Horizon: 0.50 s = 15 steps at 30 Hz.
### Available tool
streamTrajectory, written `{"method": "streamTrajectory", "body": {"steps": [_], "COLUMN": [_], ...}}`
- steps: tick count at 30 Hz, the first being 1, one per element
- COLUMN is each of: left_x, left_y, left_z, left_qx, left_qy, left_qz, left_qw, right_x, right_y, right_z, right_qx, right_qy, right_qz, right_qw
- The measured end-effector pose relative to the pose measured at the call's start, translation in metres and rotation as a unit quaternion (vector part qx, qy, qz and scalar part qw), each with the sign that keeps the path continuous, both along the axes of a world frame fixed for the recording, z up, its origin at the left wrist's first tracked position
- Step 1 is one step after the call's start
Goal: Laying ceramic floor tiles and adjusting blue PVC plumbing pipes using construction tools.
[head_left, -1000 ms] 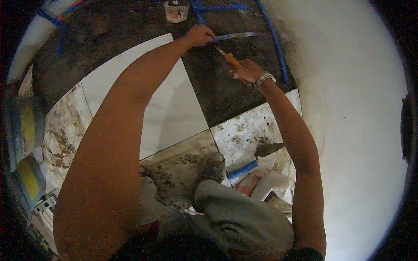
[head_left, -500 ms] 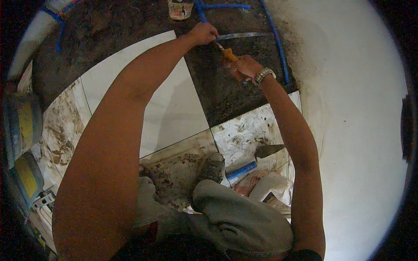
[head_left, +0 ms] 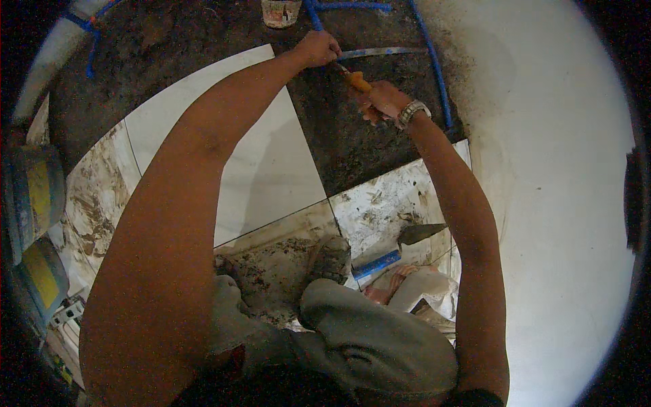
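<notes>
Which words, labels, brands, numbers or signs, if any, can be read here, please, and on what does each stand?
None can be read.
Small bucket: dark and reddish marks on its side, too blurred to read.
Grey things with yellow bands, far left: no lettering legible.

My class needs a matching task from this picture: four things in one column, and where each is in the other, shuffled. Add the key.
Things
1. Orange-handled tool
2. Pale tub
3. Grey pointed blade
4. Wristwatch

Places
A. Lying over smeared white tile
B. Worn just behind the right hand
C. On dark ground, at the picture's top edge
D. Held in the right hand

Right pairs: 1-D, 2-C, 3-A, 4-B
</notes>
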<state>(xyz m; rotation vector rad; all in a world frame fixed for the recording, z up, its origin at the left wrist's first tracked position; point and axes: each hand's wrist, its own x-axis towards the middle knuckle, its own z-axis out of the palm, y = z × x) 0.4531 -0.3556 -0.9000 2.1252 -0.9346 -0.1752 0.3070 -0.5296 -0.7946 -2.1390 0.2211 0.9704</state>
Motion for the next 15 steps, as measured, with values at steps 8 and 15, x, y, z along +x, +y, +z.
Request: {"method": "streamTrajectory", "body": {"steps": [8,15], "left_x": [0.0,0.004], "left_y": [0.006,0.009], "left_z": [-0.008,-0.01], "left_qx": [-0.033,-0.039], "left_qy": [-0.108,-0.037], "left_qz": [-0.018,-0.03], "left_qw": [0.993,0.998], "right_x": [-0.011,-0.01], "right_y": [0.006,0.003], "right_z": [0.013,-0.005], "right_qx": [0.101,0.208], "right_qy": [0.032,0.118], "right_qz": [-0.092,-0.251], "right_qw": [0.99,0.938]}}
